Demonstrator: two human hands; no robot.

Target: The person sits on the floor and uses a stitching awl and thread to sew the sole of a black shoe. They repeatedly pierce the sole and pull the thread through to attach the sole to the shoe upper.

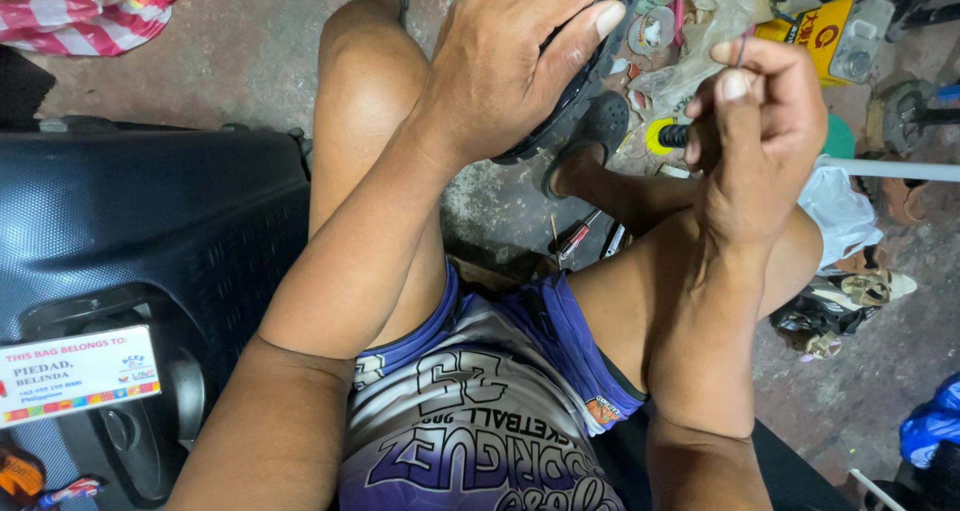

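My left hand [510, 61] grips a black shoe [578, 91] by its sole edge, holding it above my knees. My right hand [760, 131] is closed around a thin tool with a dark handle [675, 134], its slim metal shaft pinched between thumb and forefinger near the shoe. Both forearms rest over my bare thighs; I sit on the floor in purple and white shorts. My foot wears a black clog [590, 136] below the shoe.
A black hard-shell suitcase [130, 231] with a name tag lies at my left. Small tools [580, 236] lie on the concrete floor between my legs. Clutter of bottles, plastic bags and a yellow box [815, 31] sits ahead right; sandals [875, 289] at right.
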